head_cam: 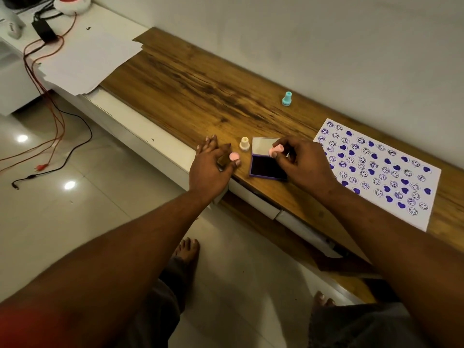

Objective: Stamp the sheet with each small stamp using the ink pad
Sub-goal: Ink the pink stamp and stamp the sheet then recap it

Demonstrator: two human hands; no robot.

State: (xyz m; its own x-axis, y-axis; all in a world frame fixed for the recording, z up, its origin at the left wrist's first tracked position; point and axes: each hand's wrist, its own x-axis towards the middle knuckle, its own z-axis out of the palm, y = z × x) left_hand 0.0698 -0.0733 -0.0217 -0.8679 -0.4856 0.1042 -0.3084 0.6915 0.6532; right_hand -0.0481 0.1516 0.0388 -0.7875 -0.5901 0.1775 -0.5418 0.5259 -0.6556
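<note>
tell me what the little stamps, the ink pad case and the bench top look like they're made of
Teal stamp and cream stamp: likely moulded plastic, with smooth matte pastel bodies. Ink pad case: apparently purple plastic, its open lid glossy and reflective inside. Bench top: wood or wood-look laminate, with streaky brown grain and a slight sheen.

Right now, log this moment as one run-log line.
left hand: grips pink stamp | right hand: holds pink stamp over open ink pad | sheet: mostly stamped
</note>
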